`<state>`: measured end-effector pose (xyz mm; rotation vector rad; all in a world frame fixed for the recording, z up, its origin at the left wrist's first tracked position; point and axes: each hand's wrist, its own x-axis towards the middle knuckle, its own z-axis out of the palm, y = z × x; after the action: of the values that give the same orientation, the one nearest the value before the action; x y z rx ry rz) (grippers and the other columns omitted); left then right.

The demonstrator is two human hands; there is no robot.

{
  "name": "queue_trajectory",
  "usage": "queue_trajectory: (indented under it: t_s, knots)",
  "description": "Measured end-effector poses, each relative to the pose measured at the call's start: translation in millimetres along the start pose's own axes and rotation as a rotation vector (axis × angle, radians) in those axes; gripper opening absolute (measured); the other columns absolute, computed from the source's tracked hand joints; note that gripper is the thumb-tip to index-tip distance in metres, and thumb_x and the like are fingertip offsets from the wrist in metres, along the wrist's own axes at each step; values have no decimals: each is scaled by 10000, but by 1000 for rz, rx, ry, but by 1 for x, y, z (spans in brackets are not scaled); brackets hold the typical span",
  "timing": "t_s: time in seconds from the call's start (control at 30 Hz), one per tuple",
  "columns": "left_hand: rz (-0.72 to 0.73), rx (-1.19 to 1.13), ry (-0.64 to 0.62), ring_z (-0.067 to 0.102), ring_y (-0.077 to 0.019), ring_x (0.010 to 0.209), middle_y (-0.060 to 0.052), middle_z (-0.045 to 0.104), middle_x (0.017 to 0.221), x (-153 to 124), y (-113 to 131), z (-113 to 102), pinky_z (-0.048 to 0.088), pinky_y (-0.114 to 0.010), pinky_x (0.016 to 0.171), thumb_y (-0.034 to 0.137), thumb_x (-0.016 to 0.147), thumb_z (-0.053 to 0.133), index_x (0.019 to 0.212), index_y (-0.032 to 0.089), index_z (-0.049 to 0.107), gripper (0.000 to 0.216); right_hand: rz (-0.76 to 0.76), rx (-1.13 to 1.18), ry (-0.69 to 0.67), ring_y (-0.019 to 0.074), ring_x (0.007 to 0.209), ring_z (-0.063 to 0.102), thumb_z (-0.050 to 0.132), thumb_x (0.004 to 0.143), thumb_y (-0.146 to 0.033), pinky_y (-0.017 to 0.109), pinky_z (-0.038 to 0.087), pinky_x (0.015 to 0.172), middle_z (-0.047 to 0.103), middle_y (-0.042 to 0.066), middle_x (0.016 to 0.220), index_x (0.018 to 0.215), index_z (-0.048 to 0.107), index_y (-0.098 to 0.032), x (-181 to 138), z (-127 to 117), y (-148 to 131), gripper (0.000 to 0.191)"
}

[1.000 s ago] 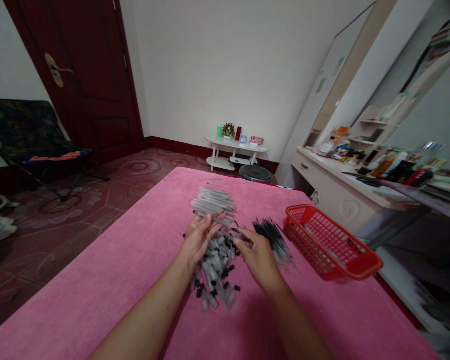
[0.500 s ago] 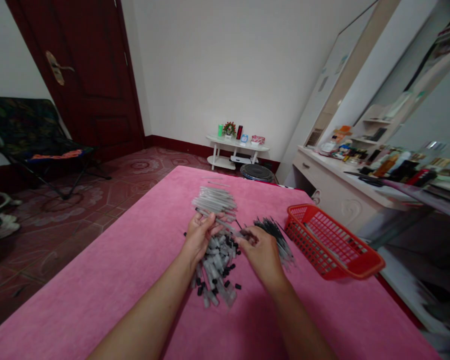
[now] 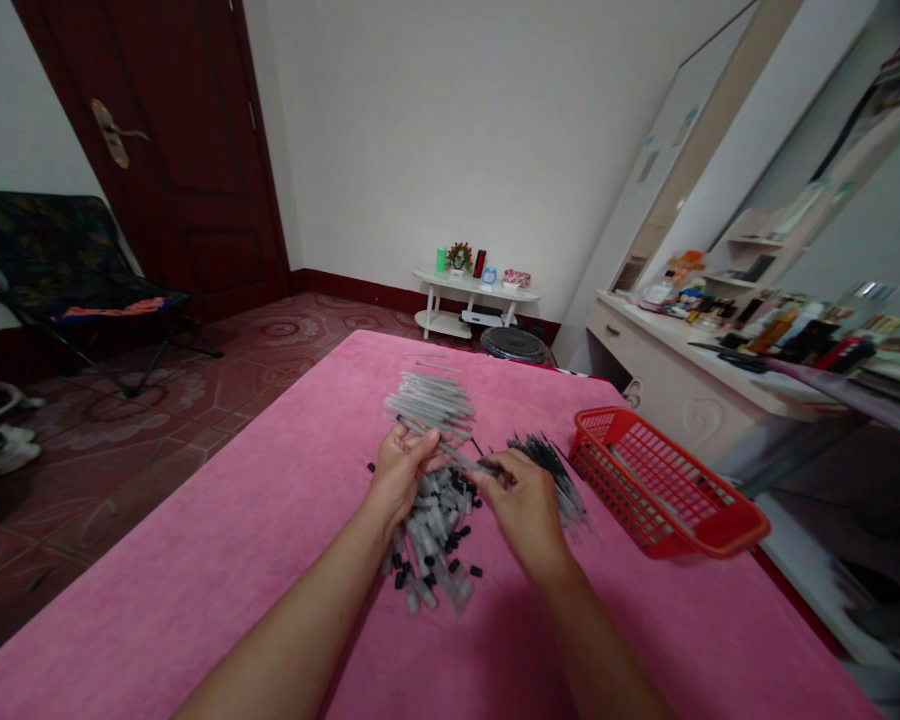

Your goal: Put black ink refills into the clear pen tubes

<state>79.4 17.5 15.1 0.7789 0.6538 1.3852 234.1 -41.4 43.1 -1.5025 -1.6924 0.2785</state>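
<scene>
1. While the left hand and right hand grasp a slim tube between them, loose caps lie at six o'clock.
2. Red basket: three o'clock, by the right edge of the pink cloth.
3. Cloth runs wide toward its nine o'clock edge.

White wall; dark red door left, folding chair near it. Patterned floor tiles. Low stand by wall. Pale dresser right.
</scene>
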Motion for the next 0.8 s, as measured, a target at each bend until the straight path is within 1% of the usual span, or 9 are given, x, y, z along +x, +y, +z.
queue_trajectory:
  t_s: [0.1,0.2,0.4,0.47,0.53,0.6,0.67,0.73,0.8]
  knots:
    - [-11,-29,-27,698,-216,761,-41,711,789,-1,-2,2,560,-304,668,278,631,784,889,185,455,428,-20,-7,1,148,636,518,586,778,-263,249,366,605,624,37,762,783,662,-173,-1,-2,0,118]
    - [-21,-57,-48,697,-221,783,-36,710,793,-3,-4,3,555,-300,664,273,617,794,869,193,430,449,-20,0,-6,147,647,519,568,783,-252,248,359,602,620,38,762,783,666,-169,-1,-5,-1,129]
    - [-13,-73,-60,694,-216,788,-36,708,790,-8,-7,6,547,-267,637,273,634,787,849,190,420,433,42,49,14,144,633,515,573,741,-234,250,345,586,616,30,715,718,670,-165,-2,-4,-1,122]
    - [-5,-69,-61,693,-212,785,-35,707,776,-11,-5,9,543,-251,620,271,634,786,851,191,420,433,102,148,-6,149,623,515,585,719,-255,252,348,575,617,26,685,704,675,-159,0,-3,2,132]
    - [2,-63,-78,692,-208,780,-29,704,761,-13,-3,11,540,-240,608,269,635,785,858,193,425,431,202,320,-63,140,583,499,602,693,-281,246,342,545,604,20,634,692,678,-142,2,-3,5,158]
    - [11,-54,-111,691,-206,780,-29,702,764,-15,-2,13,541,-239,607,271,642,779,862,193,431,419,335,506,-143,107,497,439,625,667,-300,231,302,487,562,4,558,684,676,-122,3,-4,8,186]
    - [16,-36,-144,691,-209,780,-37,702,775,-17,0,14,545,-250,614,279,648,773,857,191,438,404,455,646,-211,70,418,344,655,641,-320,216,235,432,499,-18,484,669,665,-108,4,-7,9,214]
    - [19,-7,-170,691,-210,770,-47,704,782,-18,0,15,546,-254,610,288,649,770,846,188,444,394,525,726,-270,51,385,291,691,611,-337,208,191,401,467,-28,453,647,651,-101,3,-11,9,242]
    - [21,23,-197,692,-207,754,-52,707,787,-20,1,15,544,-249,599,293,654,766,840,186,446,384,564,776,-339,44,377,295,719,595,-355,201,182,385,481,-22,465,637,640,-100,2,-15,8,270]
